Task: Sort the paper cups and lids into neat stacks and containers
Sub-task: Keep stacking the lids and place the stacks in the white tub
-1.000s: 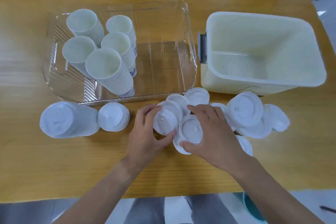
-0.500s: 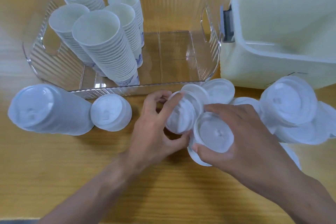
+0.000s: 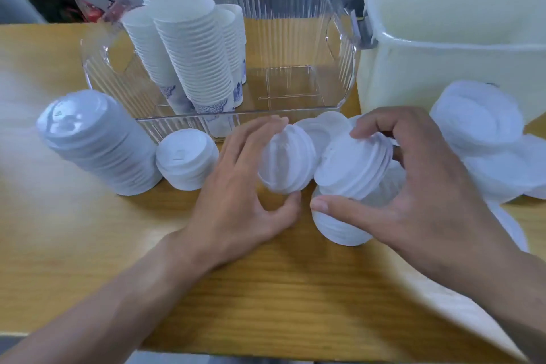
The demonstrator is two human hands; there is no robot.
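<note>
While tilted — lids (image 3: 353, 168) on edge, tops leftward.

White lids (image 3: 351, 168) loose on table, cup stacks (image 3: 195, 50) upright in clear bin (image 3: 339, 38)

Bare table (image 3: 266, 289) near; lid stacks (image 3: 97, 142), clear bin (image 3: 339, 38) beyond.

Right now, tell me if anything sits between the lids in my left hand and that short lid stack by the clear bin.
Nothing visible stands between them. The left hand grips its lids just right of the short lid stack, with only bare table between. The tall lid stack lies beyond, further left.
</note>
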